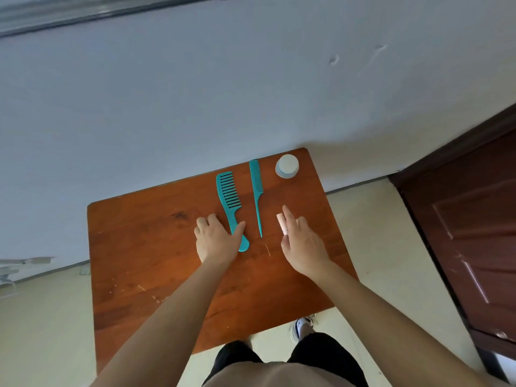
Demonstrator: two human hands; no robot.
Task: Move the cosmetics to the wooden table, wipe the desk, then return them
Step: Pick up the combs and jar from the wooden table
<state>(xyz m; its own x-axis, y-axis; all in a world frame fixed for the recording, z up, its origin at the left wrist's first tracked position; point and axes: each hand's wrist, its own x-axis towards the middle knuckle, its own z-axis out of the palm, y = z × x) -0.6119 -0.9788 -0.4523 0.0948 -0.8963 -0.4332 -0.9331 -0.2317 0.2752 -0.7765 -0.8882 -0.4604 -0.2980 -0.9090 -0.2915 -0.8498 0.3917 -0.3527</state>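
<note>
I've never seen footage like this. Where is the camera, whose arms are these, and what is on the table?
There is no machine here. A person wears one wide-angle camera on the head, looking down at their own bare arms, and that is the only view. On the wooden table lie a wide-tooth teal comb, a thin teal tail comb and a small pink tube. A white jar stands near the far corner. The left hand rests its thumb across the wide comb's handle. The right hand has its index finger straight along the pink tube; whether its fingers grip the tube is unclear.
</note>
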